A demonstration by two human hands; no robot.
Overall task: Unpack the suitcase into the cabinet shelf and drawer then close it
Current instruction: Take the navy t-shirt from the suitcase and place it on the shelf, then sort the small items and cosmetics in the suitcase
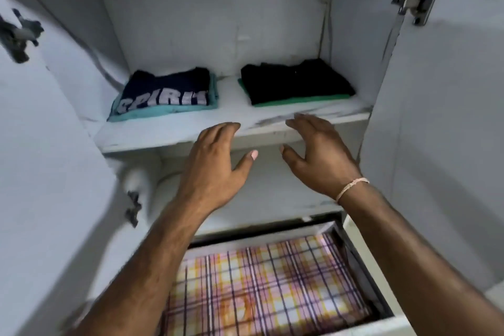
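The white cabinet shelf (169, 133) holds two folded stacks. At the left, a navy shirt with white letters (166, 94) lies on a teal garment. At the right, a black garment (296, 80) lies on a green one. My left hand (215, 166) and my right hand (319, 155) hover empty just in front of the shelf's front edge, fingers spread and relaxed, palms facing each other. Below them the drawer (365, 262) stands pulled out, with a folded checked cloth (261, 286) in pink, yellow and purple lying in it. The suitcase is out of view.
Both cabinet doors stand open, the left door (49, 185) and the right door (441, 144), each with metal hinges (417, 0). A lower compartment (272, 194) lies between the shelf and the drawer.
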